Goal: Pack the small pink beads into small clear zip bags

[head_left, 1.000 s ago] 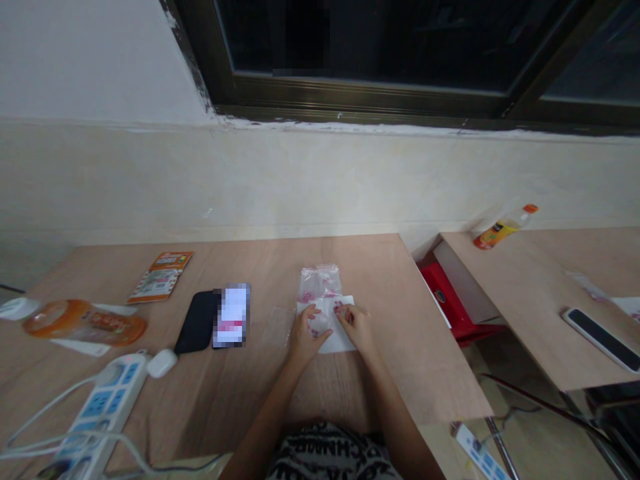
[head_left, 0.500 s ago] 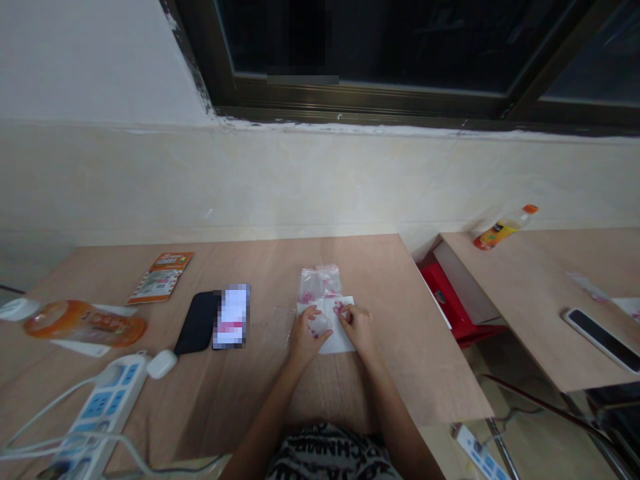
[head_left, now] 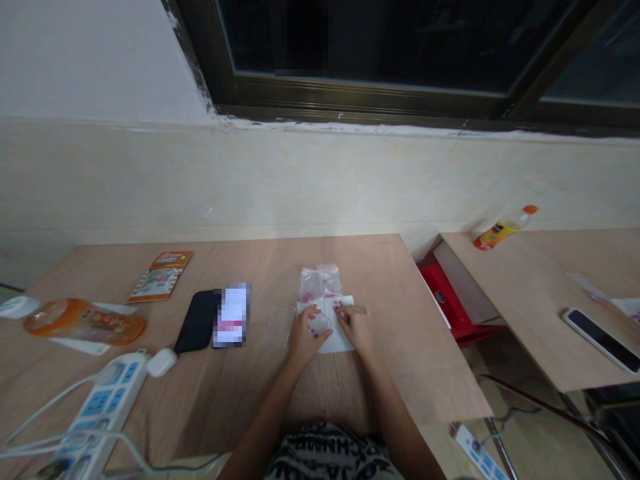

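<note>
Pressing: left hand (head_left: 306, 337) half-curled on bag (head_left: 319, 283), grip unclear
Pinching: right hand (head_left: 356, 330), fingertips closed on bag
Lying: bag on white sheet (head_left: 345, 343), right of phone (head_left: 231, 315)

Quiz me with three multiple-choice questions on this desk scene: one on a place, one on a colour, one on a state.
1. Where is the orange-capped bottle?
A. On the floor
B. On the power strip
C. On the side desk

2. What colour is the print on the clear plastic bag?
A. Green
B. Pink
C. Blue

3. What are the left hand and right hand doing?
A. Both resting on the bag, over a white sheet
B. Both lifted high off the desk
C. Holding a drink up

Answers:
1. C, the bottle lies at the back edge of the side desk by the wall.
2. B, pink marks show on the plastic.
3. A, the fingers of both hands lie on the bag.
</note>
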Demonstrator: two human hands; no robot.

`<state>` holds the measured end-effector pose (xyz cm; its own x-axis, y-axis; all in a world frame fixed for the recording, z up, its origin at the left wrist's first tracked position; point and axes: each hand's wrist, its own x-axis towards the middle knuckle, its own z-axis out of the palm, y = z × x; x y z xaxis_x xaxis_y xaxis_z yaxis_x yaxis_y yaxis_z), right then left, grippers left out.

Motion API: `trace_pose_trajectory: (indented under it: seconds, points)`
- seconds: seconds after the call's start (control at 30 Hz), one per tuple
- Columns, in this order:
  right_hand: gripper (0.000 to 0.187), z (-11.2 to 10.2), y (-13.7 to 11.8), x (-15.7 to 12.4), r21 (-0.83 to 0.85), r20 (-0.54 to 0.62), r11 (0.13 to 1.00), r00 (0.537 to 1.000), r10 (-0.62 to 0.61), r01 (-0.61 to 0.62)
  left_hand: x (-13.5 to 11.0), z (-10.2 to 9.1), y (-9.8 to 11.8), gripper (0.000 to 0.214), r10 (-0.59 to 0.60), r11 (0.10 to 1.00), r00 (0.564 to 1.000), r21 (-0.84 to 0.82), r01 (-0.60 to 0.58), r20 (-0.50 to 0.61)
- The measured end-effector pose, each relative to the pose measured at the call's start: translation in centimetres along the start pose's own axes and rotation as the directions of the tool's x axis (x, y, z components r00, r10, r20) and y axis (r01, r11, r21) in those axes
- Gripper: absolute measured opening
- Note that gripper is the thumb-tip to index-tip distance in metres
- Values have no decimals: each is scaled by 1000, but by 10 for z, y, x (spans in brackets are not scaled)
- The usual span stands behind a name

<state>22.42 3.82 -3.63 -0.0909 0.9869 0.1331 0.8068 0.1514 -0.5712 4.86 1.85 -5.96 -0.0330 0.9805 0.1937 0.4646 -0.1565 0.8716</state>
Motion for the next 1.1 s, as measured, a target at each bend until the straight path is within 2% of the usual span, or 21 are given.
trace_pose_trajectory:
  seconds: [0.2,0.37,0.47,0.6,0.7,0.83,1.1]
  points:
    - [20,1,0,-1,34,-25,999,1000,5,-4,-1,-4,6,62,8,999,1000,-35,-8,6]
    - [24,2,-1,-2,228,-44,973,998,42,-31,-1,-8,11,47,-11,995,1000,-103,12,10]
    - [26,3,-4,-3,369,4,929,1000,17,-17,-1,-10,13,40,-44,980,999,-195,45,9]
    - [28,4,-8,-3,446,85,895,994,-75,29,-1,-10,13,47,-37,959,999,-283,33,-10]
    - [27,2,-6,-2,419,49,908,998,-38,15,0,-10,11,50,-29,955,999,-296,17,-36]
    - [24,-2,2,0,278,-36,960,998,50,-38,0,-9,9,50,-42,950,998,-312,25,-47]
    - [22,-3,4,2,101,-81,992,993,90,-81,-1,-9,9,51,-96,938,995,-335,83,-21]
